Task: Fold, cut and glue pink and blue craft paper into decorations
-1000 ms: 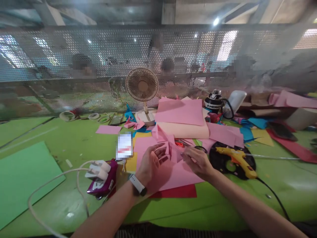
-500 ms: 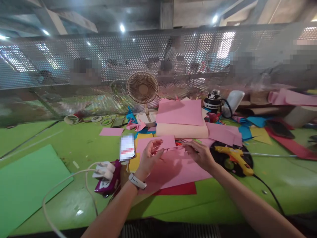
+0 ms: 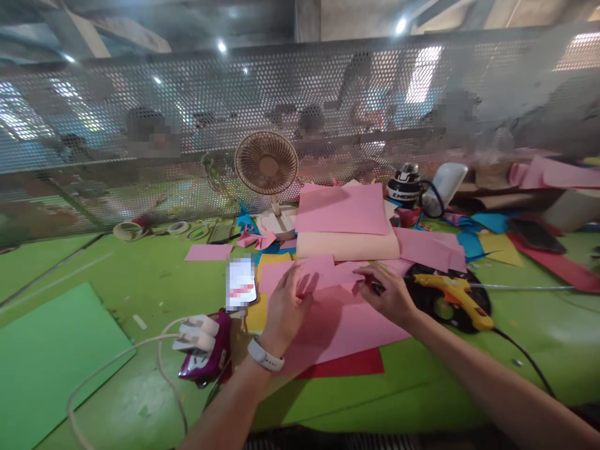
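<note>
My left hand (image 3: 285, 309), a white band on its wrist, hovers over a large pink sheet (image 3: 328, 328). Its fingers are spread, with thumb and forefinger apart. To the right, my right hand (image 3: 388, 292) has its fingers bent into a pinch on what looks like a piece of pink paper (image 3: 347, 275). Pink on pink hides most of that piece's outline. Something dark shows under the right fingers, too small to name. Red paper (image 3: 344, 365) sticks out below the pink sheet. A yellow glue gun (image 3: 452, 297) lies on a black round mat, right of my right hand.
A small fan (image 3: 267, 164) stands behind stacked pink paper (image 3: 344, 209). On the left are a phone (image 3: 241, 284), a purple power strip (image 3: 204, 365) with cables, and a green sheet (image 3: 60, 359). A black bottle (image 3: 404, 190) and scattered coloured paper sit at the back right. Perforated metal screen rises behind.
A thin pink piece stretched between both hands has turned, and its edge no longer shows plainly. My left fingers have straightened and opened. The view has shifted slightly.
</note>
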Action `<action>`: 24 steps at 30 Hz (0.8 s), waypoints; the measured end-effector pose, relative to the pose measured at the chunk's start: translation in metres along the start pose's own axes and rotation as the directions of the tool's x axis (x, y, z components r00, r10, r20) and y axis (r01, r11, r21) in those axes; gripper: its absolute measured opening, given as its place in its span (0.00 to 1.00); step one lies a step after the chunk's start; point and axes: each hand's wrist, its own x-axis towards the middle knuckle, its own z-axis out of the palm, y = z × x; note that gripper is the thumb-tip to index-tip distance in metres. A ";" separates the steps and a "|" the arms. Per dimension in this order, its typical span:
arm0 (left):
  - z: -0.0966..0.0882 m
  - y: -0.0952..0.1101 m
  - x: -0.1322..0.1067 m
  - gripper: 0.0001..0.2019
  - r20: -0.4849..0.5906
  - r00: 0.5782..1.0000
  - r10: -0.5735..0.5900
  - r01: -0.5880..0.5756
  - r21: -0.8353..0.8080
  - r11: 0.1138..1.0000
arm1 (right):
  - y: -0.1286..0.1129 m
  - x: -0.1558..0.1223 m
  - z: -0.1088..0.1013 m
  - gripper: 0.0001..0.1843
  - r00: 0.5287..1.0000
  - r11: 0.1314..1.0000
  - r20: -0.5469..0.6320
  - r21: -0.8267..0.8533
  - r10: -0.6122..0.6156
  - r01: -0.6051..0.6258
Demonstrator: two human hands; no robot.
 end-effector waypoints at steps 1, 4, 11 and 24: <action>-0.001 -0.003 0.000 0.25 0.013 0.999 -0.041 0.040 0.040 0.998 | 0.000 -0.001 0.000 0.11 1.000 1.000 -0.003 0.003 0.008 -0.008; -0.006 -0.008 0.000 0.22 0.057 0.987 -0.151 0.148 0.060 0.987 | -0.002 -0.002 -0.001 0.11 0.999 0.999 -0.001 0.022 0.035 -0.035; -0.017 0.001 0.005 0.18 0.082 0.985 -0.152 0.141 0.124 0.982 | 0.000 -0.004 -0.005 0.10 0.996 0.993 0.079 0.115 0.030 -0.039; -0.036 -0.004 -0.009 0.20 0.243 0.941 -0.236 0.090 0.494 0.865 | -0.017 -0.003 -0.006 0.13 0.929 0.991 0.359 0.122 -0.093 0.052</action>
